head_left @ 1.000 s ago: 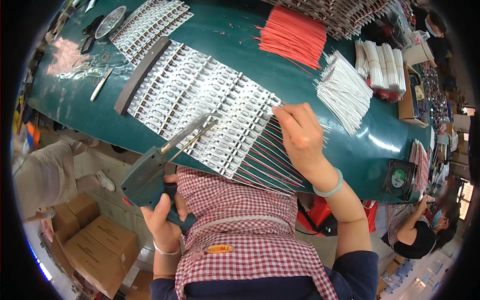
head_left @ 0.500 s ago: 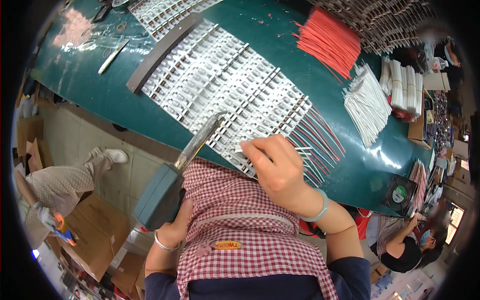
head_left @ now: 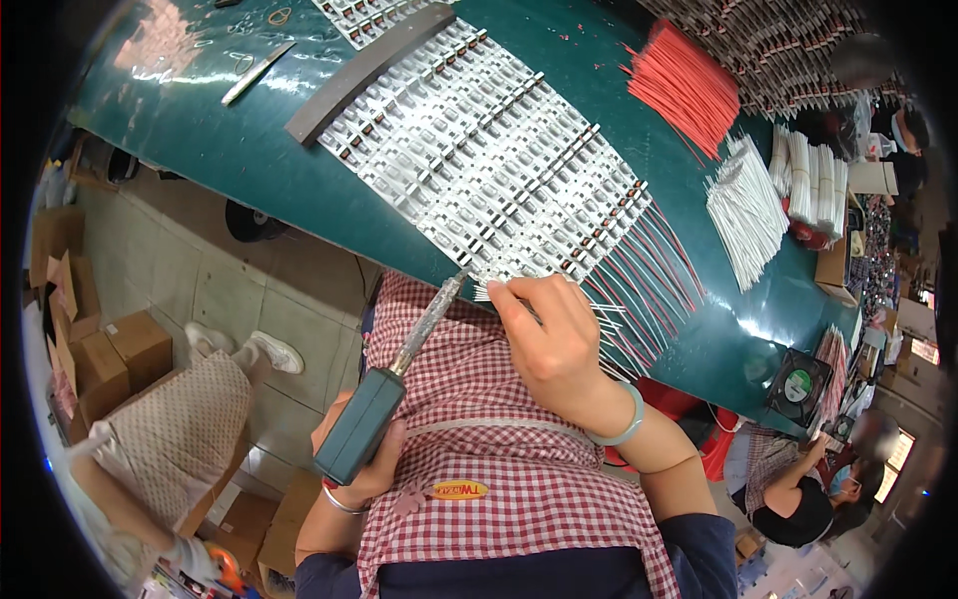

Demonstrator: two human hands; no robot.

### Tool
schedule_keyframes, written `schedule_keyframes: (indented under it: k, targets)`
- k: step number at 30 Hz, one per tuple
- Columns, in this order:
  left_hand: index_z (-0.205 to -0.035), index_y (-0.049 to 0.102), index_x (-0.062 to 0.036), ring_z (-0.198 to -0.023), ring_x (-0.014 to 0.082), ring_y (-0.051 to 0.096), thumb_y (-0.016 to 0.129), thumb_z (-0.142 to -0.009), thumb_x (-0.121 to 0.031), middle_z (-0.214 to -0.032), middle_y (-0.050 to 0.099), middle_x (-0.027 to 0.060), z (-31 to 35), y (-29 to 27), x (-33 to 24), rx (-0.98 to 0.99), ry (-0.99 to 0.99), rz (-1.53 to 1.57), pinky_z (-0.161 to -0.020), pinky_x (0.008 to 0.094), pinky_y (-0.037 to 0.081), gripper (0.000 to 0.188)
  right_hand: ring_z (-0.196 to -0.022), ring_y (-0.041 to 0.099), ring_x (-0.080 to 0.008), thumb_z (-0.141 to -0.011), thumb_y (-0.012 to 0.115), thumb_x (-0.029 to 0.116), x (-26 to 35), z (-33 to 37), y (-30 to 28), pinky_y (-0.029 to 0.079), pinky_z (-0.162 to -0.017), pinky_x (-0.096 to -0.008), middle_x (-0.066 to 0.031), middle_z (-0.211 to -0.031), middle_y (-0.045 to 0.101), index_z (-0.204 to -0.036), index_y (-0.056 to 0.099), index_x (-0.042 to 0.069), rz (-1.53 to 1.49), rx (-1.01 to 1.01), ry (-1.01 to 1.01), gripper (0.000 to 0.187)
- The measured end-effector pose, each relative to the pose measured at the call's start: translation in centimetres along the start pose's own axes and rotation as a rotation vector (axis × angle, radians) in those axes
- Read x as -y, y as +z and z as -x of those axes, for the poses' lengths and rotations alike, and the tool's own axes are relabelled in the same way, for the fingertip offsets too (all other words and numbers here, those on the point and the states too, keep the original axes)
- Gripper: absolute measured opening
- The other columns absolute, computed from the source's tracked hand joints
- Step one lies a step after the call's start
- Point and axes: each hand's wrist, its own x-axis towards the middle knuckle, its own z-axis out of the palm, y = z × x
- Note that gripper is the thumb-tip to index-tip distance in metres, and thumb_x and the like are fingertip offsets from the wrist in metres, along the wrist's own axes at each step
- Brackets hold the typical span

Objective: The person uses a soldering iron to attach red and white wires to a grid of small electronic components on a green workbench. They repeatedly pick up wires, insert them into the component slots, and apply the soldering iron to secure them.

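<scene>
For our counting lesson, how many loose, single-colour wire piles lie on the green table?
2: a red pile, upper right, and a white pile below it; more may be hidden.

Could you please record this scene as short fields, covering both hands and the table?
Left hand: holds soldering iron, tip by the boards' near edge
Right hand: fingertips at that edge; grip unclear
Boards: dark bar along their left end
Trailing wires: red and white, right of boards
Piles: red wires, white wires
</scene>
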Motion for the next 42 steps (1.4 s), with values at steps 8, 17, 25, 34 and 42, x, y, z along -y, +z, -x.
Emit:
schedule_keyframes:
  k: [8,17,25,34,42]
  targets:
    - [-0.105,0.075,0.0063,-0.088,0.0358,0.075,0.080,-0.079,0.000,-0.102,0.074,0.0195,-1.4,0.6,-0.3,0.004,0.091,-0.017,-0.078,0.0407,0.062,0.027,-0.081,0.065,-0.0287,-0.074,0.074,-0.010,0.1,0.1,0.1,0.051,-0.068,-0.0391,-0.0131,-0.095,0.067,-0.110,0.075,-0.004,0.034,0.019,-0.001,0.036]
    - [-0.101,0.075,0.0059,-0.082,0.0328,0.074,0.079,-0.078,0.002,-0.096,0.072,0.0171,-3.1,0.7,-1.2,-0.015,0.224,-0.057,-0.071,0.0387,0.061,0.024,-0.081,0.064,-0.0280,-0.073,0.074,-0.009,0.2,0.0,0.2,0.051,-0.068,-0.0389,-0.0121,-0.095,0.067,-0.110,0.074,-0.004,0.054,0.028,-0.007,0.037]
    - [-0.097,0.075,0.0033,-0.078,0.0315,0.073,0.080,-0.077,0.001,-0.094,0.072,0.0157,-3.3,0.6,-1.4,-0.012,0.215,-0.081,-0.066,0.0367,0.059,0.021,-0.085,0.062,-0.0268,-0.077,0.069,0.002,0.1,0.0,0.2,0.050,-0.070,-0.0371,-0.0121,-0.099,0.065,-0.107,0.073,-0.006,0.100,0.058,-0.042,0.031]
    - [-0.096,0.076,0.0038,-0.075,0.0312,0.073,0.081,-0.075,0.000,-0.093,0.072,0.0162,-2.9,0.4,-0.7,-0.029,0.250,-0.102,-0.063,0.0360,0.058,0.021,-0.085,0.062,-0.0268,-0.077,0.069,0.001,0.0,0.0,0.2,0.051,-0.070,-0.0371,-0.0120,-0.097,0.065,-0.107,0.073,-0.006,0.095,0.064,-0.036,0.031]
    - [-0.099,0.076,0.0061,-0.083,0.0346,0.076,0.080,-0.076,0.001,-0.098,0.073,0.0194,-2.8,0.3,-0.8,-0.012,0.228,-0.059,-0.071,0.0388,0.062,0.024,-0.080,0.063,-0.0274,-0.075,0.073,-0.008,0.4,-0.2,0.1,0.051,-0.068,-0.0389,-0.0109,-0.095,0.067,-0.109,0.074,-0.003,0.073,0.026,0.009,0.035]
